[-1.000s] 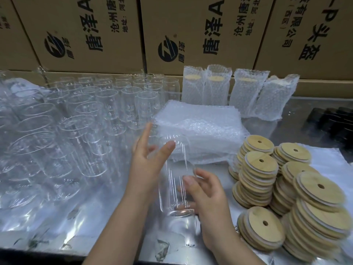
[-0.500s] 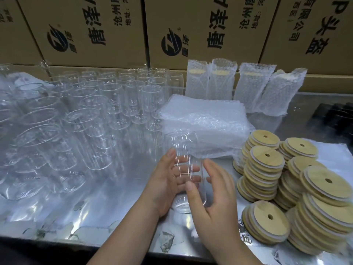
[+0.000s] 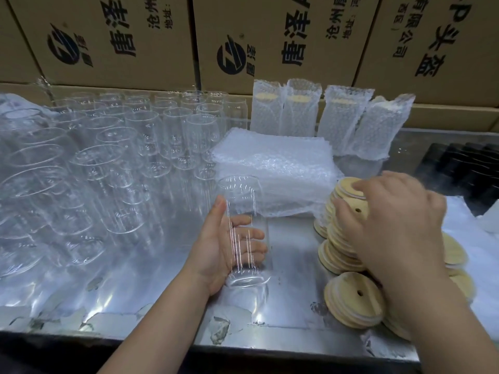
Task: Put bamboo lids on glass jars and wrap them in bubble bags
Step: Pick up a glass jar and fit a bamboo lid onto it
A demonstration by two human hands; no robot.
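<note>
My left hand [image 3: 224,247] grips a clear glass jar [image 3: 243,211] upright near the table's front middle, fingers wrapped around its lower half; the jar has no lid. My right hand [image 3: 388,225] reaches over the stacks of round bamboo lids [image 3: 351,300] at the right, fingers curled around the top lids of one stack [image 3: 348,190]. A flat pile of bubble bags [image 3: 275,168] lies just behind the jar. Several jars wrapped in bubble bags [image 3: 343,120] stand at the back.
Many empty glass jars [image 3: 113,157] crowd the left half of the shiny metal table [image 3: 291,306]. Cardboard boxes [image 3: 270,41] form a wall behind. A dark ribbed tray [image 3: 464,168] sits at the far right, with white wrap [image 3: 469,238] beneath the lids.
My right hand let go of the jar and moved right onto a lid stack. My left hand still holds the jar, now upright.
</note>
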